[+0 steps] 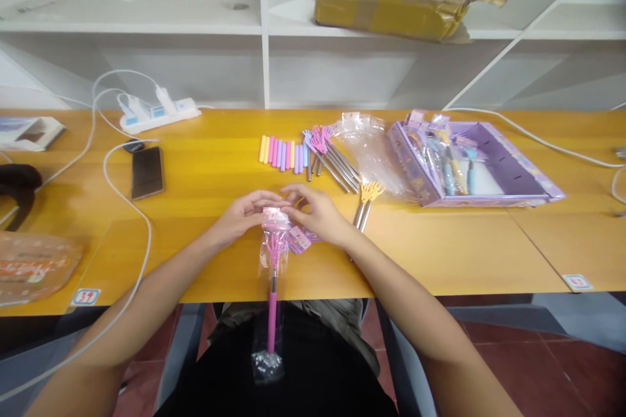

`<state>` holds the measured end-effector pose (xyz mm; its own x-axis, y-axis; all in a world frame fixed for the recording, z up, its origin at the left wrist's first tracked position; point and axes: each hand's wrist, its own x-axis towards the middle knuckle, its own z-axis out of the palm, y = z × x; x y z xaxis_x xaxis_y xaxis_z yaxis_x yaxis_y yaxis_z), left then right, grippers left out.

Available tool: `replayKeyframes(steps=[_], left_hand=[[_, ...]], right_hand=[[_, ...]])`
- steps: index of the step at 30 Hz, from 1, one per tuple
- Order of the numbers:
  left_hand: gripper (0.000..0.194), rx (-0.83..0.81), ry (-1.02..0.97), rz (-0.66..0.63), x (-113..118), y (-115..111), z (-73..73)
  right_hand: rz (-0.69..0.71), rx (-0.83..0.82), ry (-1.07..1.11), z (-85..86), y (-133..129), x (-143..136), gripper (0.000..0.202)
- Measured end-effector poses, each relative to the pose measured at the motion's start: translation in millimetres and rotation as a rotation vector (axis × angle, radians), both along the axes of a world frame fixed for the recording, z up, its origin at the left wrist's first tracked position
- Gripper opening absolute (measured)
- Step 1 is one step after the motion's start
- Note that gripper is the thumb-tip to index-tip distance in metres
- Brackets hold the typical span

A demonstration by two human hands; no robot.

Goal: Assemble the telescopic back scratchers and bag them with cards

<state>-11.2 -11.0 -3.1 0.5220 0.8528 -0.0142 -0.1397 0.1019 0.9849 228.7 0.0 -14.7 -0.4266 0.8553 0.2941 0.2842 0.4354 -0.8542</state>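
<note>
A pink telescopic back scratcher (272, 322) lies in a clear plastic bag, its lower end over the table's front edge. At the bag's top is a folded pink header card (275, 218). My left hand (246, 215) pinches the card's left side. From the right, my right hand (315, 212) grips its other side with fingers curled. Beside the bag lie more printed header cards (298, 239), partly under my right hand. Yellow scratcher heads on metal rods (366, 199) rest just past my right wrist.
Several coloured handles (281, 154) stand in a row near pink and blue scratcher rods (332, 156). Clear bags (369, 150) lie beside a purple box (513, 163) holding packed scratchers. At left are a phone (147, 172), power strip (161, 115) and white cable (139, 208).
</note>
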Motion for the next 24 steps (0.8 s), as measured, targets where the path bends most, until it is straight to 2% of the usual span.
replayKeyframes(steps=[4, 8, 10, 15, 20, 24], left_hand=[[0.032, 0.088, 0.03, 0.028, 4, -1, -1.6], [0.066, 0.068, -0.038, 0.053, 6, 0, -10.1], [0.073, 0.024, -0.013, 0.054, 4, 1, -15.5], [0.053, -0.082, 0.132, -0.065, 2, 2, -22.2], [0.045, -0.067, 0.138, -0.013, 4, 1, -18.8], [0.044, -0.039, 0.116, -0.008, 5, 1, -16.6]], right_hand=[[-0.064, 0.007, 0.021, 0.3, 1, -2, 0.016], [-0.093, 0.1, 0.01, 5.5, 0, -1, 0.015], [-0.107, 0.141, 0.015, 8.5, 0, 0, 0.015], [-0.088, 0.202, 0.0, 13.5, -2, 2, 0.015], [0.029, 0.225, -0.01, 14.1, -3, 2, 0.017], [0.066, 0.213, -0.015, 17.1, -5, 3, 0.015]])
